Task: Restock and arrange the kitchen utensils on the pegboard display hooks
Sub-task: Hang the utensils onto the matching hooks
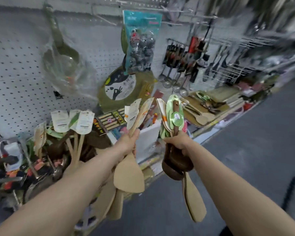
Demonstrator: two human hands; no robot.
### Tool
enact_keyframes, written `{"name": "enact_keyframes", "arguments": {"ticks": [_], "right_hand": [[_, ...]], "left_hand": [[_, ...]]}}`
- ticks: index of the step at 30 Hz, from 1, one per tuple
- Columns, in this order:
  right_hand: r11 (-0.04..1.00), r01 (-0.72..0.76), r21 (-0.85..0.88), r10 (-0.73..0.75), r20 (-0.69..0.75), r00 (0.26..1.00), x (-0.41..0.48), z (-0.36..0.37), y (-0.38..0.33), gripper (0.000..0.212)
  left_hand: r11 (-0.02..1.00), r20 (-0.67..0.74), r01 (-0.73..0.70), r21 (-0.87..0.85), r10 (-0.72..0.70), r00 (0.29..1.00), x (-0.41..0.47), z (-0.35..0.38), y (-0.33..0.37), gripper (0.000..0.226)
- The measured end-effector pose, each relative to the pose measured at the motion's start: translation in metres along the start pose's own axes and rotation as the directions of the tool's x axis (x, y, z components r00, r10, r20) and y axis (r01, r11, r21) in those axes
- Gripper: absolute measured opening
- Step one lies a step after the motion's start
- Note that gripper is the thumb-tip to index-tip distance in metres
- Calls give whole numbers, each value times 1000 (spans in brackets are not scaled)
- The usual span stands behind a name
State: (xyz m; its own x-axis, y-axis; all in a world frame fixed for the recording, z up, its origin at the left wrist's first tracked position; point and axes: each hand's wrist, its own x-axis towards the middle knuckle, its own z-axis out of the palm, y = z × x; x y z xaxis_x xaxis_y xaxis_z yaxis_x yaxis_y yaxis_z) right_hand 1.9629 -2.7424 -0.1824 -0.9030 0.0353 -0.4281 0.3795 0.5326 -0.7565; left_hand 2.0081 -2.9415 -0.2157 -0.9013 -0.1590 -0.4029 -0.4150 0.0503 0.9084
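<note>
1. Kitchen utensils [71,126] with paper tags stand bunched in a heap below the pegboard [15,65], at its left end.
2. On the pegboard above them hangs a green ladle [61,48] in a clear bag.
3. The left hand [126,144] is out in front of the pegboard's lower edge, fingers wrapped round the handles of pale wooden spatulas [129,176] — blades down, tags up.
4. A teal packet [140,41] hangs on the pegboard above that hand.
5. The right hand [178,142], in front of the pegboard's right half, grips a mixed bundle — dark brown spoons [174,165] and pale spatulas with green tags.
6. Metal ladles [170,80] hang toward the pegboard's right end, blurred.
</note>
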Motion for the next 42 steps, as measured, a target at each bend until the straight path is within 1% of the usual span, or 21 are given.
{"name": "enact_keyframes", "arguments": {"ticks": [1,3,5,6,7,8,11,13,16,17,20,25,29,32,37,40,42], "right_hand": [[1000,6,11,-6,-21,1000,3,-18,8,43],[1000,-8,21,9,-55,998,11,-60,25,46],[999,-17,30,19,-92,996,18,-100,41,38],[998,-34,48,39,-115,993,23,-131,52,34],[998,-34,54,40,-118,992,28,-141,57,33],[997,-55,61,63,-136,989,32,-161,63,36],[996,-41,83,57,-194,979,50,-222,86,44],[992,-37,117,62,-220,974,60,-256,99,44],[989,-63,134,96,-259,961,76,-301,113,43],[987,-61,150,100,-266,959,83,-313,118,42],[983,-59,173,107,-284,953,106,-342,128,45],[977,-85,195,140,-291,947,154,-380,127,43],[974,-103,203,162,-305,938,201,-406,119,45],[969,-130,209,190,-299,935,227,-420,114,43],[963,-182,197,233,-279,932,280,-442,112,52],[963,-210,168,247,-250,936,314,-458,113,57],[967,-213,140,241,-231,942,339,-470,113,58]], "left_hand": [[1000,18,4,0,-4,1000,4,20,8,52],[1000,46,9,18,-10,999,16,63,21,49],[999,93,23,44,-27,995,25,104,34,49],[998,129,25,55,-32,991,32,137,43,49],[998,140,26,54,-34,990,34,149,47,48],[998,175,15,54,-24,984,35,171,55,46],[997,304,-64,52,45,952,44,239,79,43],[996,310,-64,59,42,950,55,275,91,36],[999,326,-46,5,42,944,69,323,105,19],[998,336,-54,17,45,941,74,337,110,19],[994,386,-88,60,58,921,91,372,121,16],[995,406,-91,43,66,912,142,419,139,6],[995,424,-98,28,77,902,194,453,158,7],[998,412,-60,16,48,910,224,472,170,7],[999,399,39,-29,-25,917,277,501,178,7],[999,377,37,-19,-27,926,300,517,187,8],[1000,338,27,14,-30,941,321,531,192,7]]}}
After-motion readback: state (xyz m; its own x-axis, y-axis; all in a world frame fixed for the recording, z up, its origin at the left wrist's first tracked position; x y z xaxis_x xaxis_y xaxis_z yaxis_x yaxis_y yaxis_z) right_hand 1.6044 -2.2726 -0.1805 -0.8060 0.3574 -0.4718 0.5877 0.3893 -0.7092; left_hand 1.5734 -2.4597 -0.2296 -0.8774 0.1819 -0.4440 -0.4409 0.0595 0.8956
